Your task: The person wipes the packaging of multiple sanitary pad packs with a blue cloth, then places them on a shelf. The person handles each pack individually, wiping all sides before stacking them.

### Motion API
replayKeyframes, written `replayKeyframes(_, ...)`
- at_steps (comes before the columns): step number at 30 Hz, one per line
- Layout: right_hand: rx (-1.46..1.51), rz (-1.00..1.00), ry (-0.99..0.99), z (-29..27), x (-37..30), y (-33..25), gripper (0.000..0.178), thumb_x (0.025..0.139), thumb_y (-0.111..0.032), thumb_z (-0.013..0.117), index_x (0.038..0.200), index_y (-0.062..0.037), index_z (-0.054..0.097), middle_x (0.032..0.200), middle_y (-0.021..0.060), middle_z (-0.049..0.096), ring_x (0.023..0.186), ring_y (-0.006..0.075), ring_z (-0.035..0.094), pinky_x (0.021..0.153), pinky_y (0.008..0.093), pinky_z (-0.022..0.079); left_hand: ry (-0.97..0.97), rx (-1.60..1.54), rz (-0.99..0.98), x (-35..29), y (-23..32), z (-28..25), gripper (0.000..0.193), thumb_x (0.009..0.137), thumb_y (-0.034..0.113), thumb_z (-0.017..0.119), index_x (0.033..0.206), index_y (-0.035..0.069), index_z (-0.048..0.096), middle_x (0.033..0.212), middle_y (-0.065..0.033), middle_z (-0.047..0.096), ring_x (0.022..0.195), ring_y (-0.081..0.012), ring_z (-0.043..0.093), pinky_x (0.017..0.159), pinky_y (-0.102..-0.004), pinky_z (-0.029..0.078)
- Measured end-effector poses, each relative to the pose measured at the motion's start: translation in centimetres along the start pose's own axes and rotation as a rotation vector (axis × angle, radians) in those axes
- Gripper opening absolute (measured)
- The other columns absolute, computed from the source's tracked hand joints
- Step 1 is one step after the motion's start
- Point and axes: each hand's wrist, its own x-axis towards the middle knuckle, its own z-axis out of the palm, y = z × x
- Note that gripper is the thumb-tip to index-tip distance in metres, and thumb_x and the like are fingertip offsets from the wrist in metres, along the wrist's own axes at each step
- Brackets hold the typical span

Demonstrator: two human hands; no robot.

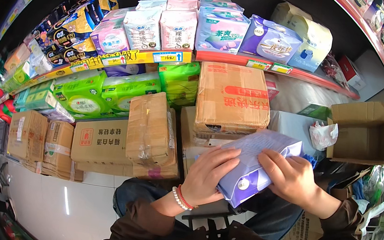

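Note:
Between both hands, above my lap, I hold a purple-and-lavender plastic package of sanitary pads (262, 152), tilted with one end toward me. My left hand (208, 174) grips its left side, fingers lying over the top edge; a beaded bracelet and a red cord circle that wrist. My right hand (289, 179) is closed on the package's right side, fingertips pressed on the wrapper. The undersides of both grips are hidden. Just beyond the package stands a taped brown carton (234, 99). A similar purple package (270, 41) sits on the shelf above.
Pad packs in pink, white (177, 29) and pale yellow (313, 44) line the red-edged shelf. Green tissue packs (130, 90) fill the shelf below. Closed cartons (100, 141) stand along the front at left. An open brown box (364, 132) and a crumpled white bag (323, 135) are at right.

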Motion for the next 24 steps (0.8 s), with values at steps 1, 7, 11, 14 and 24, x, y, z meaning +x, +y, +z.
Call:
replayKeyframes(1, -0.024, -0.017, 0.008, -0.3, 0.4, 0.4, 0.044, 0.075, -0.026, 0.066, 0.113, -0.0043, 0.059, 0.105, 0.0071, 0.064, 0.052, 0.0132, 0.059, 0.050, 0.0245, 0.049, -0.001, 0.029, 0.000, -0.1, -0.2, 0.0, 0.076, 0.065, 0.023, 0.084, 0.130, 0.008, 0.048, 0.132, -0.0153, 0.055, 0.116, -0.0346, 0.057, 0.102, -0.0515, 0.043)
replayKeyframes(7, -0.080, -0.032, 0.103, -2.2, 1.6, 2.7, 0.036, 0.071, -0.012, 0.065, 0.106, -0.0049, 0.063, 0.103, 0.0069, 0.068, 0.056, 0.0111, 0.061, 0.052, 0.0250, 0.049, 0.095, 0.148, -0.048, -0.1, -1.0, 0.1, 0.081, 0.066, 0.025, 0.087, 0.133, 0.006, 0.044, 0.140, -0.0211, 0.044, 0.124, -0.0386, 0.049, 0.106, -0.0572, 0.036)
replayKeyframes(11, -0.174, 0.060, 0.302, -4.2, 3.1, 7.1, 0.046, 0.064, -0.004, 0.068, 0.109, -0.0053, 0.064, 0.106, 0.0103, 0.069, 0.068, 0.0229, 0.067, 0.059, 0.0337, 0.053, 0.212, 0.197, -0.104, -0.7, -1.4, -0.2, 0.075, 0.073, 0.017, 0.083, 0.134, 0.002, 0.042, 0.135, -0.0225, 0.045, 0.124, -0.0384, 0.047, 0.106, -0.0533, 0.037)
replayKeyframes(14, -0.289, 0.229, 0.347, -5.1, 6.3, 12.3, 0.050, 0.066, -0.006, 0.070, 0.115, -0.0113, 0.061, 0.103, 0.0056, 0.067, 0.076, 0.0285, 0.067, 0.064, 0.0352, 0.054, 0.147, 0.183, -0.191, -0.7, -1.7, -0.3, 0.065, 0.077, 0.005, 0.076, 0.133, -0.001, 0.042, 0.135, -0.0224, 0.044, 0.122, -0.0359, 0.048, 0.101, -0.0437, 0.043)
replayKeyframes(24, -0.620, 0.281, 0.245, 0.2, 19.5, 29.4, 0.051, 0.079, -0.015, 0.070, 0.125, -0.0181, 0.049, 0.111, 0.0016, 0.064, 0.088, 0.0315, 0.068, 0.072, 0.0416, 0.057, -0.016, 0.135, -0.287, -0.5, -3.3, 0.4, 0.046, 0.079, 0.002, 0.069, 0.123, 0.000, 0.056, 0.120, -0.0166, 0.059, 0.106, -0.0333, 0.059, 0.090, -0.0382, 0.050)
